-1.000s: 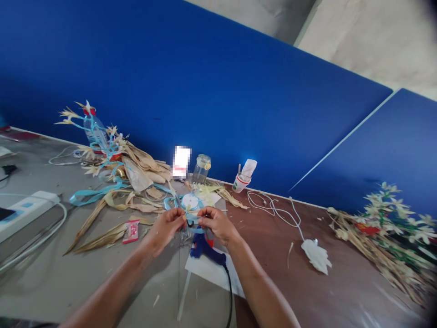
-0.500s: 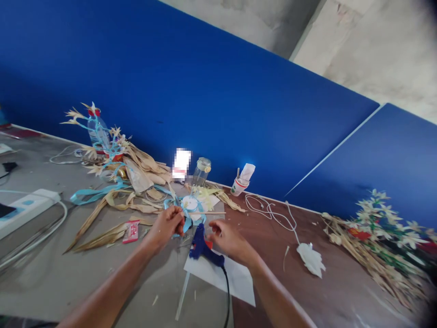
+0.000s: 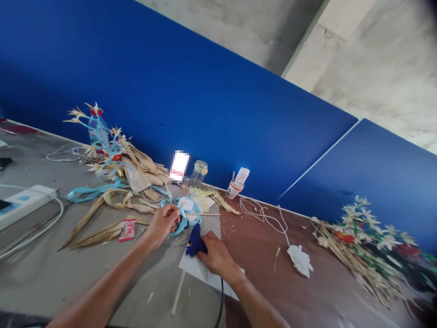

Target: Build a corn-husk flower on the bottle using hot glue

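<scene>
My right hand (image 3: 217,256) is wrapped around the handle of a dark blue hot glue gun (image 3: 195,241), whose nozzle points away from me. Its black cord trails toward the front edge, and a translucent glue stick (image 3: 178,294) sticks out at its rear. Beneath the gun lies a white paper sheet (image 3: 191,269). My left hand (image 3: 164,224) is closed in a pinch beside loops of light blue ribbon (image 3: 184,222); whatever is between the fingertips is hidden. A thin wooden stick (image 3: 208,214) runs to the right from near the ribbon.
Dried corn husks (image 3: 99,234) and a pink-red packet (image 3: 127,230) lie left. Behind are a clear jar (image 3: 198,175), a paper cup (image 3: 235,189) and a bottle (image 3: 98,132) among husk flowers. A power strip (image 3: 27,205) stands far left; white cable (image 3: 262,212) and husk flowers (image 3: 372,223) lie right.
My right hand has come down from beside the glue gun and closed around its handle. The left hand keeps its pinch near the ribbon. The view has shifted slightly.
</scene>
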A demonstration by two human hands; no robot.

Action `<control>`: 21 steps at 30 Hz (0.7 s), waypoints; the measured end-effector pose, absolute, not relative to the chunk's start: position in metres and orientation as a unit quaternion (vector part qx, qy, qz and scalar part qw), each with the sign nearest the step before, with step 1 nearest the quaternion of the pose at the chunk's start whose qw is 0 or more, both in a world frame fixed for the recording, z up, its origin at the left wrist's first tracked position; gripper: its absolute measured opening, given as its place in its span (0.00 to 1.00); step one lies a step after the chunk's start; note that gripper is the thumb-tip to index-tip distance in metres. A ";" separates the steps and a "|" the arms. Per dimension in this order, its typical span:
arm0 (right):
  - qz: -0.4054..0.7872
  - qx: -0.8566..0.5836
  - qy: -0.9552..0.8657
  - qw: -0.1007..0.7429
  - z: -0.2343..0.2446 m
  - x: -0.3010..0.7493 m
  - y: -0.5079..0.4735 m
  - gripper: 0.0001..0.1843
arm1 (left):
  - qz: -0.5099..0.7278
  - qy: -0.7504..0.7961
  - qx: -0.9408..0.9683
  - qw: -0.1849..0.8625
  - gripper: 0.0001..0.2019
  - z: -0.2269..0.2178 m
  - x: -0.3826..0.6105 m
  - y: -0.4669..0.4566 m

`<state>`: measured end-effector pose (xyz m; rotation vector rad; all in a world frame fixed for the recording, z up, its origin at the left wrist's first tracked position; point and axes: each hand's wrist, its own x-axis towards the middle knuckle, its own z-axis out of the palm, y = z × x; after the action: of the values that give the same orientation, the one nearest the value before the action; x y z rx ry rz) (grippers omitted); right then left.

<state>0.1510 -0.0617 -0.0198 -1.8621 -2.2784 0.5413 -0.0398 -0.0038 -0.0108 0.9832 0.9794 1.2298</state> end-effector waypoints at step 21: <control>0.430 -0.469 -0.625 0.453 -0.023 0.121 -0.061 0.21 | 0.548 0.452 0.424 0.562 0.07 -0.031 -0.038 0.009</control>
<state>0.1210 -0.0614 -0.0233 -1.1588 -1.5430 1.0617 -0.0384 0.0089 -0.0306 0.9991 1.0636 1.2914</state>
